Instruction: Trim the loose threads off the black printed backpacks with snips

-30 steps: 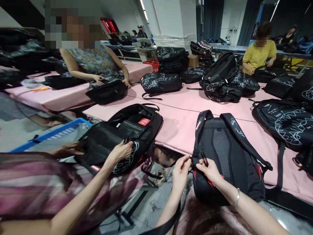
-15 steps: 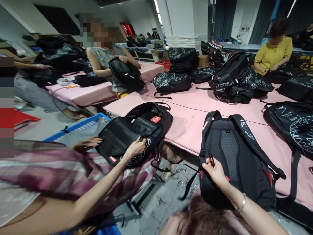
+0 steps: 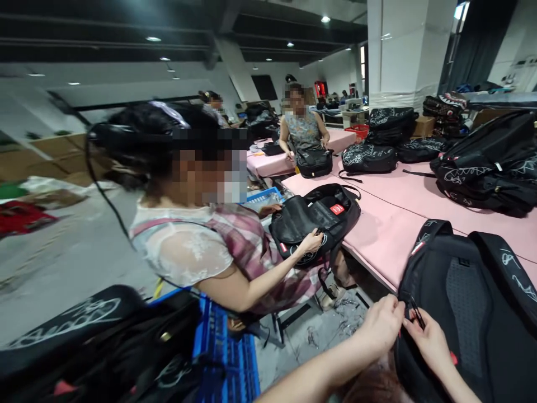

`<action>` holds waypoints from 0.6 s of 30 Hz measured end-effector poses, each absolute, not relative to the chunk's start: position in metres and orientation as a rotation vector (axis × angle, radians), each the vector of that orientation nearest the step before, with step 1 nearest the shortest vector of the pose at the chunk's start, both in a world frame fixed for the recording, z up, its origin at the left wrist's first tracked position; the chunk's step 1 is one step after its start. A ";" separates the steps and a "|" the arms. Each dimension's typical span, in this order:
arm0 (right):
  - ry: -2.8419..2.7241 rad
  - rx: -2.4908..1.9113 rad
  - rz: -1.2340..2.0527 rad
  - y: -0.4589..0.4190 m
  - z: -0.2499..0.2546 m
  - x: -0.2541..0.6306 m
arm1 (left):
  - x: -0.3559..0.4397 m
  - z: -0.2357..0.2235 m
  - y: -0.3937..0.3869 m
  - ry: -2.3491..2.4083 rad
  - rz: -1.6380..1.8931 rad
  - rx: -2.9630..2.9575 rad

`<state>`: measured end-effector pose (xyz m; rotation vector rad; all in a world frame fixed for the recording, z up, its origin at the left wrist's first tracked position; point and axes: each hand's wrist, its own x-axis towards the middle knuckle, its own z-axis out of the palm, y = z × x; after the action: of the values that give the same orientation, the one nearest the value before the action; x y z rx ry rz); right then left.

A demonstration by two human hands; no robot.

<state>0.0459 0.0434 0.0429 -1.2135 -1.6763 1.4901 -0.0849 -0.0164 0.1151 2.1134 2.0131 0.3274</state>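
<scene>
Head view, lower left: black bags (image 3: 104, 330) lie heaped beside and over a blue crate (image 3: 247, 364), probably gathered within reach of the seats.
Seated co-worker: an opened backpack (image 3: 293, 215) spans lap and table edge, likely for support; the co-worker's hand (image 3: 311, 242) is at its near side.
Pink table (image 3: 384, 246): carries more bags along its far part, apparently leaving the near edge for handling.
Left hand (image 3: 382, 323): fingertips drawn together at the backpack's left edge, perhaps to steady a strap; what lies between them cannot be told.
Right hand (image 3: 430, 338): fingers closed on a small dark tool (image 3: 417, 313), seemingly tucked so the fingertips stay usable.
Black backpack (image 3: 467, 296): at far right, back panel up, against the table edge, presumably turned for access to its straps.
Since half a second ago: the view has swung left, and the left hand has joined the right.
</scene>
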 end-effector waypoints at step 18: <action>-1.781 -1.210 1.428 0.043 0.067 0.064 | -0.104 0.116 0.015 1.415 0.771 1.161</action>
<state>0.0638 0.0434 0.0669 -1.2104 -1.7806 1.4280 -0.1043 0.0150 0.1157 1.1614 1.4152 0.7711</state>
